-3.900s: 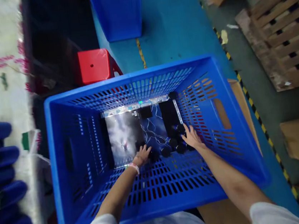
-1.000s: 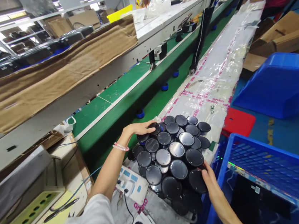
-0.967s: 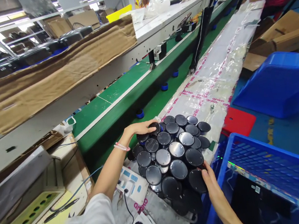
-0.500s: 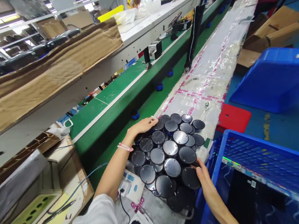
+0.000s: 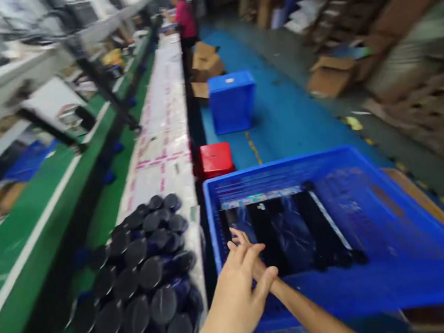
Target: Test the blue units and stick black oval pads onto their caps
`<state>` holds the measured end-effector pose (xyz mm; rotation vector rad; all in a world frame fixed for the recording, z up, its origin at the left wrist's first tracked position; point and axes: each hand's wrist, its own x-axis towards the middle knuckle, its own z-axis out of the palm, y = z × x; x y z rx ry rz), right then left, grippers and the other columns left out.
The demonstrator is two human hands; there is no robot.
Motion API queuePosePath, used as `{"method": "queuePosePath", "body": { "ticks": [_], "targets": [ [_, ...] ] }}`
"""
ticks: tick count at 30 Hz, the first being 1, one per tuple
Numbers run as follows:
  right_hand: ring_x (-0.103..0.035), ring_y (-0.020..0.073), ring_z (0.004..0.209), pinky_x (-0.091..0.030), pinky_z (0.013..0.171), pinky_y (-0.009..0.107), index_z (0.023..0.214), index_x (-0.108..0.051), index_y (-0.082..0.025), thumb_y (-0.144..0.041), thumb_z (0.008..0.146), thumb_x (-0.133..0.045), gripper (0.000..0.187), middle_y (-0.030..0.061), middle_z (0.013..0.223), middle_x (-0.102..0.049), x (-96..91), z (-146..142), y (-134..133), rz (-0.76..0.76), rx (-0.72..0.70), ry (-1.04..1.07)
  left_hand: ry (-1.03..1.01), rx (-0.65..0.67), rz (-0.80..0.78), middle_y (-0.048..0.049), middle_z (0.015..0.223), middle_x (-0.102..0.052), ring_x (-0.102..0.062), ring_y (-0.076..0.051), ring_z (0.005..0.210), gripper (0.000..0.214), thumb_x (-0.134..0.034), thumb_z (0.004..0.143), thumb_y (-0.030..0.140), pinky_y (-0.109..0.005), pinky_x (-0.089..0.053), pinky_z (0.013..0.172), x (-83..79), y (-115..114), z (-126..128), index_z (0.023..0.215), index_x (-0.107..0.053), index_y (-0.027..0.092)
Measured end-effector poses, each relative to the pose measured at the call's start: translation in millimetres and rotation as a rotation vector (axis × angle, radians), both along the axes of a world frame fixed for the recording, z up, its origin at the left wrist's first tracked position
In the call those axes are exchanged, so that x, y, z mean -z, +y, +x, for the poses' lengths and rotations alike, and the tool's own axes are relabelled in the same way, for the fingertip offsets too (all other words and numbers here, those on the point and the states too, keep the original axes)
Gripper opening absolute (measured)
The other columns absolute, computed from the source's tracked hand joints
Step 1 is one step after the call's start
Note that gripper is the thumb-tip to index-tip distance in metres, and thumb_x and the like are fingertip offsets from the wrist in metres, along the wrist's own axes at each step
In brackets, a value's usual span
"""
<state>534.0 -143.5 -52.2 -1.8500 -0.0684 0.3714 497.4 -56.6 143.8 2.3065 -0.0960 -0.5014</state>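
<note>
My left hand (image 5: 235,282) is held out with its fingers spread and nothing in it. Just behind it, partly covered by it, my right hand (image 5: 254,256) has its visible fingers stretched out and empty. The two hands overlap in view, above the near left part of a large blue crate (image 5: 321,297). Inside that crate lie dark, glossy flat pieces (image 5: 267,231) with shiny strips along their edges; blur hides their kind. To the left of my hands stands a tight cluster of black round-topped cylinders (image 5: 137,315), some with dark blue sides.
The cylinders stand on a long bench covered with printed plastic film (image 5: 168,119). A green conveyor (image 5: 25,237) runs along its left. Beyond the crate are a red stool (image 5: 216,158), a blue bin (image 5: 233,101) and cardboard boxes (image 5: 206,64). Farther off is a person in a red top (image 5: 185,18).
Both hands have left the cylinder cluster and come together over the crate. The view has swung right, so more of the crate and floor shows.
</note>
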Motion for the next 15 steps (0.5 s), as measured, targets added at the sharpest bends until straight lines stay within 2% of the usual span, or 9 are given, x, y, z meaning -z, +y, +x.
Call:
{"method": "queuePosePath", "body": {
  "ticks": [2,4,8,10,13,15],
  "targets": [
    [-0.052,0.0238,0.111,-0.045,0.092,0.046,0.128,-0.046,-0.020,-0.034,0.090,-0.054,0.042,0.0091,0.131,-0.047,20.8,24,-53,-0.142,0.054,0.014,0.141,0.143,0.017,-0.0024,0.128,-0.053,-0.046,-0.022,0.119,0.041,-0.040,0.089,0.048,-0.034,-0.038,0.102,45.0,-42,16,0.125,-0.049,0.030],
    [-0.052,0.0239,0.110,-0.045,0.090,0.046,0.124,-0.049,-0.018,-0.031,0.090,-0.055,0.038,0.0098,0.128,-0.048,45.5,45,-115,-0.303,0.092,0.075,0.223,0.226,0.053,-0.0068,0.122,-0.056,-0.050,-0.023,0.115,0.039,-0.044,0.089,0.044,-0.035,-0.040,0.099,92.9,-70,36,0.121,-0.053,0.024],
    [-0.056,0.0210,0.100,-0.049,0.084,0.042,0.117,-0.053,-0.016,-0.032,0.090,-0.055,0.031,0.0083,0.118,-0.054,102.9,65,-244,-0.604,0.083,0.296,0.355,0.284,0.128,-0.0098,0.118,-0.057,-0.056,-0.021,0.105,0.035,-0.045,0.091,0.036,-0.040,-0.045,0.093,187.9,-111,79,0.120,-0.051,0.016],
    [-0.058,0.0199,0.097,-0.050,0.081,0.040,0.116,-0.054,-0.015,-0.032,0.090,-0.055,0.031,0.0079,0.115,-0.056,130.8,68,-302,-0.725,0.043,0.383,0.413,0.305,0.178,-0.0095,0.120,-0.055,-0.056,-0.022,0.104,0.036,-0.049,0.090,0.035,-0.044,-0.046,0.090,235.0,-141,96,0.120,-0.050,0.016],
    [-0.057,0.0201,0.098,-0.050,0.082,0.041,0.116,-0.054,-0.016,-0.032,0.090,-0.055,0.031,0.0081,0.116,-0.055,167.3,78,-368,-0.871,-0.017,0.397,0.480,0.367,0.223,-0.0100,0.132,-0.045,-0.049,-0.026,0.114,0.041,-0.055,0.087,0.032,-0.049,-0.043,0.093,302.9,-207,107,0.126,-0.046,0.019],
    [-0.056,0.0214,0.102,-0.048,0.085,0.043,0.118,-0.053,-0.016,-0.031,0.090,-0.055,0.032,0.0086,0.120,-0.053,188.9,97,-396,-0.940,-0.049,0.324,0.523,0.421,0.223,-0.0103,0.139,-0.037,-0.043,-0.029,0.121,0.048,-0.057,0.086,0.030,-0.052,-0.041,0.095,342.8,-259,106,0.131,-0.041,0.022]
  ]
}}
